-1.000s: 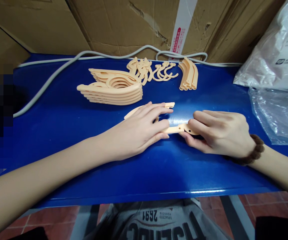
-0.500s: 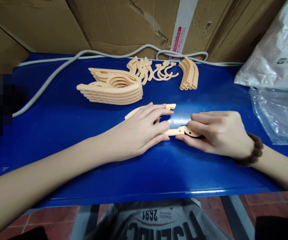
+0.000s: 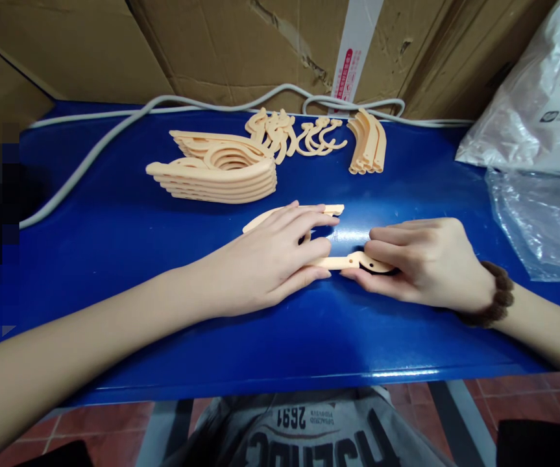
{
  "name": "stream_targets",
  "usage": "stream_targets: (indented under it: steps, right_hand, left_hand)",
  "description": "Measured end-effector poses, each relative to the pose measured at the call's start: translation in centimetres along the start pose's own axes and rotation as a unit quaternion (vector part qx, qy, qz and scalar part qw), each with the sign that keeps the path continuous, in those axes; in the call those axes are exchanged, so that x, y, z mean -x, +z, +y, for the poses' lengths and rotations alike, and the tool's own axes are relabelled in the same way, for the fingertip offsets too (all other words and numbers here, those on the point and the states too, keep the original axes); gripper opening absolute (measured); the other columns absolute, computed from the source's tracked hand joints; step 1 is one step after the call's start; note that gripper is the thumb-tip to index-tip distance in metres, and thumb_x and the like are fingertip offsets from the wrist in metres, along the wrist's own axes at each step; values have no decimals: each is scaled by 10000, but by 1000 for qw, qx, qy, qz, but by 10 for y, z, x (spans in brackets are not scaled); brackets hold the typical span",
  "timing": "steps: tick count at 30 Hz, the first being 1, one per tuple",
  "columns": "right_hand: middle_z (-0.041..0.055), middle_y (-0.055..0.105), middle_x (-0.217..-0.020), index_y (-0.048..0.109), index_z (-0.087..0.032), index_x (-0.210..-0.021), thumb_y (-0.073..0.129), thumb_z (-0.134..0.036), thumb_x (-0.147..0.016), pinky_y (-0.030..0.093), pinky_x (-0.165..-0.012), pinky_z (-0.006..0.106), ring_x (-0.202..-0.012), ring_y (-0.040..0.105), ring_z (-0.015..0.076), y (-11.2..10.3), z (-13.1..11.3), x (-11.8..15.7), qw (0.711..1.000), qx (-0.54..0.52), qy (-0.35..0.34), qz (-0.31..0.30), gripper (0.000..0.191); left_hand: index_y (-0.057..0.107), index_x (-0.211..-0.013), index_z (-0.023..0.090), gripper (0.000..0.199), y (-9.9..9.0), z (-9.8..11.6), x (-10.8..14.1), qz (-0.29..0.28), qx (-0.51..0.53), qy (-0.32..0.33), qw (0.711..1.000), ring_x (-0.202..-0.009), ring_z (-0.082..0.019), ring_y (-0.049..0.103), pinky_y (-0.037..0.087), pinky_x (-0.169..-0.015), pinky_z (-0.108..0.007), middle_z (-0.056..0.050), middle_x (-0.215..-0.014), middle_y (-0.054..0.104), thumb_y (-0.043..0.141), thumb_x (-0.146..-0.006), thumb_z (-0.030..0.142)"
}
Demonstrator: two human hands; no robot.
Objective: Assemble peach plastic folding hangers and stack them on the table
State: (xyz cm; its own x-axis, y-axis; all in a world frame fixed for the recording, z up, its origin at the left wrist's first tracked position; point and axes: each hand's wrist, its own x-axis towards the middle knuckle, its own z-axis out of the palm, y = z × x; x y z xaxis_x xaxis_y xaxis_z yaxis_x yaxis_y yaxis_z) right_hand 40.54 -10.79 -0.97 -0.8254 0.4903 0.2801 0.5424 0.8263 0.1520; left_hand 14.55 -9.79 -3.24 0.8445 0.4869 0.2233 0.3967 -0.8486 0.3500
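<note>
Left hand (image 3: pixel 280 253): palm down with fingers spread, grasping a cream plastic hanger frame (image 3: pixel 339 262) against the blue tabletop (image 3: pixel 260 353). The frame's near bar passes between index finger and thumb and extends toward the right hand (image 3: pixel 416 263); its far bar shows beyond the fingertips, and its middle is mostly hidden under the palm.

Right hand: fingers curled, gripping a small curved hanger arm (image 3: pixel 379 265), with the thumb along the near side. The exposed end of the arm meets the end of the near bar in the space between the hands. A small dark hole is visible on each side of the meeting point; whether the two parts are locked together cannot be told. A fuzzy brown band (image 3: pixel 496 298) encircles the right wrist.

Beyond the left hand: a neat stack of similar hanger frames (image 3: pixel 221 185), with a cluster of curved connector pieces (image 3: pixel 272 133) at its right. Beyond the gap between the hands: several loose hooks (image 3: pixel 321 139) and an upright-looking bundle of curved arms (image 3: pixel 368 144). Farther off, a white cable (image 3: pixel 95 159) runs before cardboard boxes (image 3: pixel 260 52). Beyond and right of the right hand: a clear plastic bag (image 3: pixel 542 220) and a printed white bag (image 3: pixel 518 117).
</note>
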Motion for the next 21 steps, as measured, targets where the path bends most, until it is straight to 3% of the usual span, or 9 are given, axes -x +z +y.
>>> stream_targets:
  steps: [15, 18, 21]
  right_hand:
    - [-33, 496, -534, 487, -199, -590, 515, -422, -1031, 313, -517, 271, -477, 460, 107, -4, -4, -2, 994, 86, -41, 52, 495]
    - [-37, 473, -528, 469, -203, -590, 508, -425, -1029, 306, -512, 268, -468, 437, 106, -4, -5, -2, 995, 73, -46, 49, 494]
    - [-38, 433, -524, 449, -209, -592, 479, -430, -1032, 290, -512, 276, -464, 390, 108, -6, -3, -1, 996, 39, -63, 42, 493]
  left_hand:
    - [600, -1023, 193, 262, -2, 1, 0, -7, 22, -2, 1000, -1501, -296, 364, 266, -1252, -560, -135, -1516, 491, 390, -1084, 337]
    - [587, -1022, 197, 249, -2, 2, 0, -9, 22, -6, 1000, -1509, -301, 352, 215, -1250, -617, -137, -1516, 499, 404, -1078, 356]
    - [571, -1017, 194, 302, -4, 3, 0, -1, 40, -32, 999, -1491, -335, 373, 188, -1233, -669, -154, -1499, 522, 497, -1029, 487]
